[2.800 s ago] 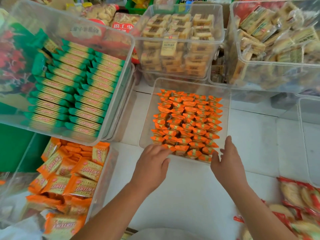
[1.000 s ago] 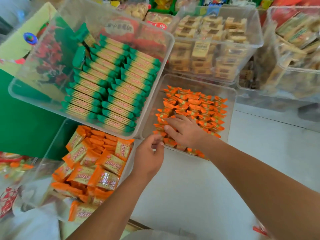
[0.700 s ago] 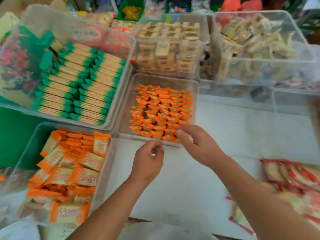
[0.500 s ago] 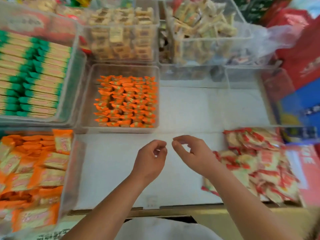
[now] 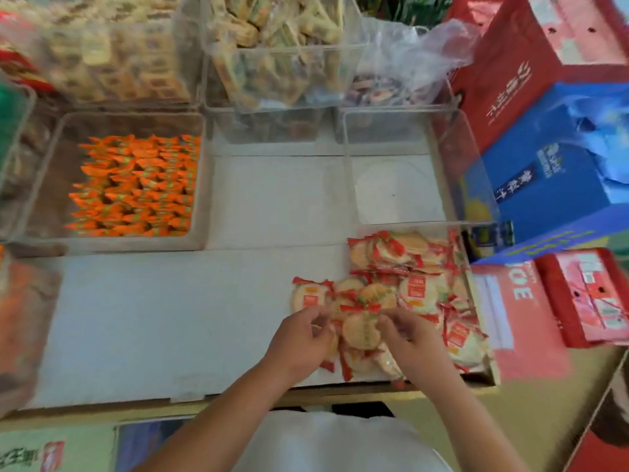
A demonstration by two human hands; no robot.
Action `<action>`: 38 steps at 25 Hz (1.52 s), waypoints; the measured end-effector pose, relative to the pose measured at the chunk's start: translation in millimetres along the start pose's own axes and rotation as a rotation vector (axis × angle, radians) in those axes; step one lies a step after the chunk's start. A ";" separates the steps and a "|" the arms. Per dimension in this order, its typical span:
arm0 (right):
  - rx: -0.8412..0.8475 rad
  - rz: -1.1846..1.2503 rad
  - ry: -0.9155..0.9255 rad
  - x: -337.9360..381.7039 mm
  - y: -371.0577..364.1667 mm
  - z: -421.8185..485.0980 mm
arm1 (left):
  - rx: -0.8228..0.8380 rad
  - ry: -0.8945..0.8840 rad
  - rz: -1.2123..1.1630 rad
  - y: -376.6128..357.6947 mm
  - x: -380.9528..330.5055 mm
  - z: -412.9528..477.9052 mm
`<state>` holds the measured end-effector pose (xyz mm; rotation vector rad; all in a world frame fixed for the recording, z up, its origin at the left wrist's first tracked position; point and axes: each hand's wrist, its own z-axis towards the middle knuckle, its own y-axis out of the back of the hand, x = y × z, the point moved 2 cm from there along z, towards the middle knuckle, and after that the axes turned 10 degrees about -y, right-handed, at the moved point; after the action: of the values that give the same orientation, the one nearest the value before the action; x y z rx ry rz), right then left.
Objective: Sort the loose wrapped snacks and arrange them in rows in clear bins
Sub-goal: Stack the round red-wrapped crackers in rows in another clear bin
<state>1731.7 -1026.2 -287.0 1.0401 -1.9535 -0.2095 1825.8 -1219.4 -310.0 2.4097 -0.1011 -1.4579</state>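
Both hands meet over a loose pile of red-edged wrapped round crackers (image 5: pixel 418 264) at the near right corner of the white tabletop (image 5: pixel 170 318). The left hand (image 5: pixel 303 338) and right hand (image 5: pixel 405 335), fingers curled, seem through the blur to pinch opposite edges of one round pale cracker in a red-edged clear wrapper (image 5: pixel 360 330). An empty clear plastic bin (image 5: pixel 398 192) stands just beyond the pile. A clear bin of rowed orange-wrapped candies (image 5: pixel 47 206) sits far left.

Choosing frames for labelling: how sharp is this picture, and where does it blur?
Head view: motion blur smears the far bins and streaks the orange candies sideways; left hand, right hand and red-wrapped crackers are soft but readable; lighting is even.
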 end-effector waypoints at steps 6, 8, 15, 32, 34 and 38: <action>-0.036 -0.112 0.122 -21.3 84.2 53.8 | -0.159 0.064 -0.047 -87.7 -35.1 19.4; -0.161 -0.197 0.296 -7.7 102.7 80.6 | -0.241 0.062 -0.051 -92.0 -47.8 38.1; -0.271 -0.696 0.557 31.9 104.1 147.0 | -0.396 0.153 -0.016 -79.1 -83.8 130.9; 0.189 0.440 0.056 38.4 143.4 96.5 | -0.556 -0.019 -0.203 -41.7 -117.3 52.3; 0.205 0.468 0.021 32.7 144.2 83.9 | -0.529 -0.053 -0.278 -42.1 -124.8 37.7; 0.199 0.542 -0.034 22.2 142.1 65.5 | -0.428 -0.187 -0.329 -52.3 -132.9 7.8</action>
<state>1592.4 -968.1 -240.1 0.5934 -2.2405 0.2735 1750.3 -1142.0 -216.4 2.0036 0.5344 -1.6402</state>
